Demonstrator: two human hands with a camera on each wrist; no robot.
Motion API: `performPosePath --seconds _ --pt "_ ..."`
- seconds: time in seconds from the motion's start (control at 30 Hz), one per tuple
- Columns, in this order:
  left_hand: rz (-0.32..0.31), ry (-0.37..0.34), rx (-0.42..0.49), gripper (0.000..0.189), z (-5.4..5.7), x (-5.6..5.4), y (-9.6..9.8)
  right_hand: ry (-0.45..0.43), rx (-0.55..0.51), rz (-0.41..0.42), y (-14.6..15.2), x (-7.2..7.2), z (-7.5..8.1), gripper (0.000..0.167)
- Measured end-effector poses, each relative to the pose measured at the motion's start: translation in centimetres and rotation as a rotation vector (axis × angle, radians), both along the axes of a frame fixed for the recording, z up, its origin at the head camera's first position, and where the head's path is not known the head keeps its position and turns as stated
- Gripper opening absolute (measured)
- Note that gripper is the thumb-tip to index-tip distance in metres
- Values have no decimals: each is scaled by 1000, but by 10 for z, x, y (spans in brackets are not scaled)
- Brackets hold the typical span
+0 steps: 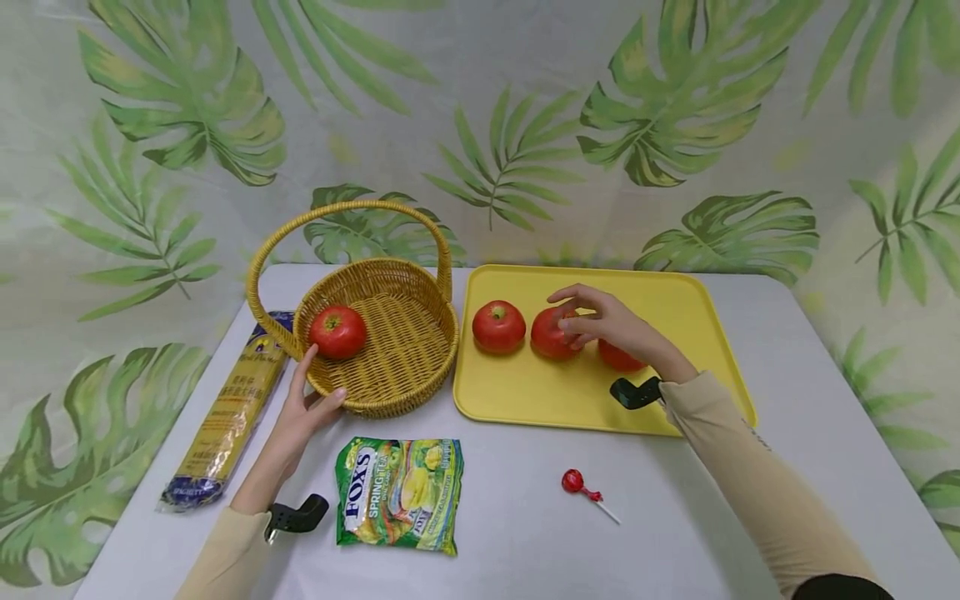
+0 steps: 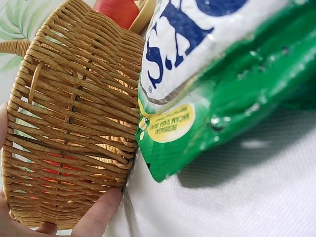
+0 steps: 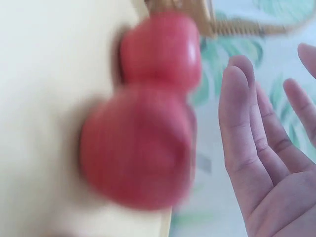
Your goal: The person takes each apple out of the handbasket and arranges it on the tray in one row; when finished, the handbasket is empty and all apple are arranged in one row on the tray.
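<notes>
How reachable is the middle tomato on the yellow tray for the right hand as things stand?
Probably yes: the right hand hovers at the middle tomato, holding nothing, and the right wrist view shows nothing between them. The left tomato sits close, so finger room on that side may be tight.

Pale backdrop [image 1: 525, 125] (leaf-printed), white table [image 1: 517, 492]

From here, my right wrist view blurs the tomatoes [image 3: 138, 148] beside the fingers [image 3: 236, 108]; my left wrist view crops the Fox's bag [image 2: 215, 89] past the fingertip [image 2: 106, 207].
</notes>
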State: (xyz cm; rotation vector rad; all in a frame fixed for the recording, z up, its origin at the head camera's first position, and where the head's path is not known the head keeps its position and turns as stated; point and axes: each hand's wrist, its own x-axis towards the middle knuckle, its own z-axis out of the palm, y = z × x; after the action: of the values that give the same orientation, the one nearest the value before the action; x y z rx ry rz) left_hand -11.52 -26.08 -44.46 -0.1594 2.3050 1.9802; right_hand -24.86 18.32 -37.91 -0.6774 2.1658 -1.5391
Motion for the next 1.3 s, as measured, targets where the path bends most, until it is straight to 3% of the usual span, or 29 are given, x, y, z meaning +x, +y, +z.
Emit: performPosePath --seconds 0.3,0.57,0.97,1.3 --pt "2 -7 -11 83 -1 -1 -1 -1 -50 166 -90 -4 0 41" --pt "-1 -7 0 82 -2 0 0 17 -79 256 -153 -7 5 40" --pt "-6 -4 9 81 -3 -2 -2 -43 -134 269 -220 -11 11 41" --pt "-3 -7 -3 81 -1 -1 -1 -123 -69 195 -257 -18 3 51"
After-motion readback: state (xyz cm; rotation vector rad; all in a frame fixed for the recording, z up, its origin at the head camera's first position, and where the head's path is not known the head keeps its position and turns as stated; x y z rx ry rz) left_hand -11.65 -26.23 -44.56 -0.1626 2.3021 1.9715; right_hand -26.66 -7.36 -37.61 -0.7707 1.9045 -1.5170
